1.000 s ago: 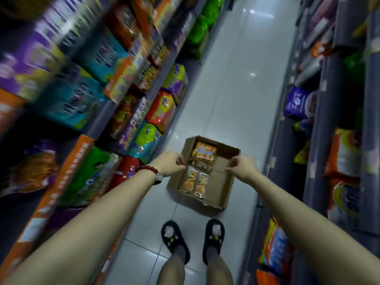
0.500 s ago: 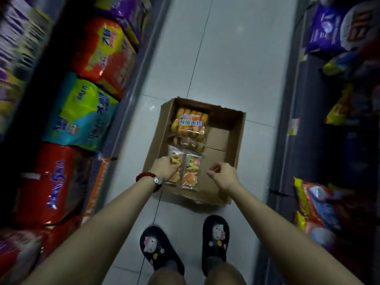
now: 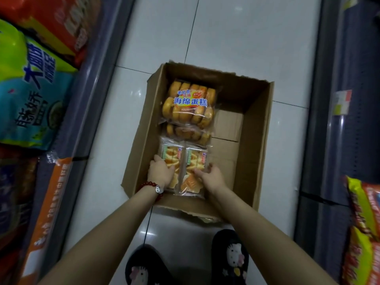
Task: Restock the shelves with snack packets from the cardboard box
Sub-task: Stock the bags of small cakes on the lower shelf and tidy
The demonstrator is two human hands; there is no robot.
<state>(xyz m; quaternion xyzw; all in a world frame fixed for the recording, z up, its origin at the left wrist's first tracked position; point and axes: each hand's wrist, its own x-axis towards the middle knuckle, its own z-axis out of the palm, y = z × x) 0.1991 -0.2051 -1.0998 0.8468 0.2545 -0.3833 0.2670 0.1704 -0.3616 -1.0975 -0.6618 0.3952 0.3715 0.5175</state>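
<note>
My slippers (image 3: 230,258), black with a little cartoon face on each, stand on the pale tiled floor (image 3: 236,38) just short of the cardboard box (image 3: 257,140), which sits open between the two shelf runs. Both my arms reach down into its near end. My left hand (image 3: 160,172), a red bead bracelet (image 3: 151,185) at the wrist, lies flat with fingers spread over the left clear packet (image 3: 170,159) of orange-yellow cake slices; my right hand (image 3: 209,176) curls its fingers around the right edge of the right clear packet (image 3: 195,173) lying just beside it. Whether either packet is off the box floor I cannot tell. Beyond them, along the box's left side, a larger sponge cake bag (image 3: 190,103) with blue lettering lies on top of another like it (image 3: 187,132), whose near edge peeks out. The right half of the box shows bare cardboard. To my left the lower shelf (image 3: 86,83) holds big bags, a teal and green one (image 3: 30,95) and a red one (image 3: 61,23) farther along; to my right, orange and yellow bags (image 3: 364,227) sit low on the opposite shelf.
</note>
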